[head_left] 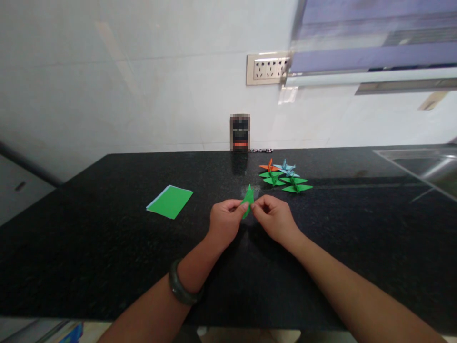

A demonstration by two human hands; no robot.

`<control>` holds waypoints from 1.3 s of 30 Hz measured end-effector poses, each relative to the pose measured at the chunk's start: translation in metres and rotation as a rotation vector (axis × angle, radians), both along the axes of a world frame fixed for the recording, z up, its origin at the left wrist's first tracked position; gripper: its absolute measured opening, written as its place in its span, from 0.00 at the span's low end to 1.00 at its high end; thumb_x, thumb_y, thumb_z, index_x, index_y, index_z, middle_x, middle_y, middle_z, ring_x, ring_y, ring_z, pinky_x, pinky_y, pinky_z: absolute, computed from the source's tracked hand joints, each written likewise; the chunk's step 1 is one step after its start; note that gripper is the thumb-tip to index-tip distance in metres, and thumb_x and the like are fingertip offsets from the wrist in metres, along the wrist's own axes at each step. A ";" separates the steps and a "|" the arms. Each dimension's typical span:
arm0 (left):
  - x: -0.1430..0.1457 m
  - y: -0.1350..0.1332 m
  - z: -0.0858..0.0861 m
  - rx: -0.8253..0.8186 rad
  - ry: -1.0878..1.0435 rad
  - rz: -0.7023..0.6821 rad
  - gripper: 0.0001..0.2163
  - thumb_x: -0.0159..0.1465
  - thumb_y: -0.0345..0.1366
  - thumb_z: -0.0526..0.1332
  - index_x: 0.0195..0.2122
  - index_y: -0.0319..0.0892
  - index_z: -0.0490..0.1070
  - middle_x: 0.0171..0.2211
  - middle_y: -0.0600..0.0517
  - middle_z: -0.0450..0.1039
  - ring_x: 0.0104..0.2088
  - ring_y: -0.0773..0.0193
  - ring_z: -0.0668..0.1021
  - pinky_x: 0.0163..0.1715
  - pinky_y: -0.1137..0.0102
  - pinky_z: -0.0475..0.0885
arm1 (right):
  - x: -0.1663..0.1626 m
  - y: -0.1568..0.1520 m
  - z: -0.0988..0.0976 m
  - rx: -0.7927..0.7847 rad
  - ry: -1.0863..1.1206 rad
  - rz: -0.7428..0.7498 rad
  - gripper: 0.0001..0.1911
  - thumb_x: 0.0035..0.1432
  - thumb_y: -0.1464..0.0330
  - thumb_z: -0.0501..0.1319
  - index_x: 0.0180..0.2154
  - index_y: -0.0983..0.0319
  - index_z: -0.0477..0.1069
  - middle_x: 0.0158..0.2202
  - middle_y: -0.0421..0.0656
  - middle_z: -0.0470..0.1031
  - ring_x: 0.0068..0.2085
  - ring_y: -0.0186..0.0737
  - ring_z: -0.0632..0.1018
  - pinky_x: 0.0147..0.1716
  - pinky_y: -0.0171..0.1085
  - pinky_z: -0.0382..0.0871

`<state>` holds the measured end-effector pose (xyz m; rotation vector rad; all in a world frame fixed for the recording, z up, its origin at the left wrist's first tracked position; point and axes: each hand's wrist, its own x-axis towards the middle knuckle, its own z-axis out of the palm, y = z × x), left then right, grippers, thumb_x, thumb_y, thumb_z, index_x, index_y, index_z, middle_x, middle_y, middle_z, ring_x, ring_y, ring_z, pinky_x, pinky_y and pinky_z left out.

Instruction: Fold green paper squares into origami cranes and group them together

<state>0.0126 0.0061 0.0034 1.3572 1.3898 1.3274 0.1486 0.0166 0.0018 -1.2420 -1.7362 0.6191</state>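
A narrow, pointed piece of folded green paper (249,194) is held upright between both hands above the black counter. My left hand (226,218) pinches its left side between thumb and fingers. On the opposite side, the thumb and forefinger of my right hand (274,216) grip the paper's right edge. Beyond my right hand sit several folded paper cranes: an orange crane (270,166), light blue cranes (285,167) and green cranes (296,185). To the left of my left hand lies a stack of square paper (170,202), green on top with a blue edge showing.
A small pixelated upright object (240,133) leans at the wall, with a beaded strap (262,150) beside it. The metal sink (428,164) is set into the counter (107,267) at the far right. A socket panel (268,69) is on the wall.
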 end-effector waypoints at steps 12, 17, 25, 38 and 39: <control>-0.001 0.001 -0.003 -0.089 0.028 -0.096 0.11 0.54 0.40 0.59 0.25 0.37 0.74 0.19 0.54 0.70 0.21 0.68 0.69 0.21 0.74 0.61 | 0.000 -0.003 0.001 0.344 -0.282 -0.037 0.08 0.52 0.72 0.57 0.22 0.63 0.68 0.21 0.40 0.69 0.24 0.32 0.70 0.25 0.31 0.60; 0.001 0.000 -0.001 -0.153 -0.177 -0.080 0.10 0.52 0.39 0.62 0.26 0.36 0.74 0.21 0.53 0.71 0.22 0.68 0.71 0.25 0.73 0.66 | 0.001 -0.006 0.005 0.352 -0.238 0.098 0.10 0.57 0.72 0.54 0.28 0.63 0.72 0.24 0.42 0.71 0.28 0.34 0.72 0.30 0.32 0.64; 0.001 0.000 0.000 -0.168 -0.239 -0.142 0.09 0.51 0.38 0.63 0.25 0.36 0.73 0.19 0.53 0.70 0.22 0.68 0.71 0.25 0.73 0.66 | 0.001 0.001 0.003 -0.161 0.181 0.062 0.10 0.52 0.63 0.58 0.26 0.64 0.71 0.19 0.39 0.69 0.20 0.32 0.69 0.19 0.31 0.63; 0.001 0.001 0.000 -0.144 -0.235 -0.211 0.10 0.54 0.39 0.61 0.26 0.37 0.73 0.20 0.53 0.70 0.23 0.68 0.72 0.27 0.72 0.67 | 0.003 0.002 0.000 -0.066 0.104 -0.005 0.11 0.55 0.64 0.55 0.27 0.63 0.71 0.21 0.41 0.72 0.22 0.34 0.71 0.22 0.33 0.65; 0.001 0.001 -0.001 -0.141 -0.233 -0.217 0.10 0.54 0.40 0.60 0.26 0.37 0.74 0.20 0.53 0.70 0.23 0.67 0.72 0.27 0.71 0.67 | 0.003 0.002 0.000 0.006 0.044 -0.026 0.10 0.54 0.66 0.55 0.26 0.63 0.71 0.22 0.42 0.72 0.24 0.34 0.72 0.24 0.33 0.65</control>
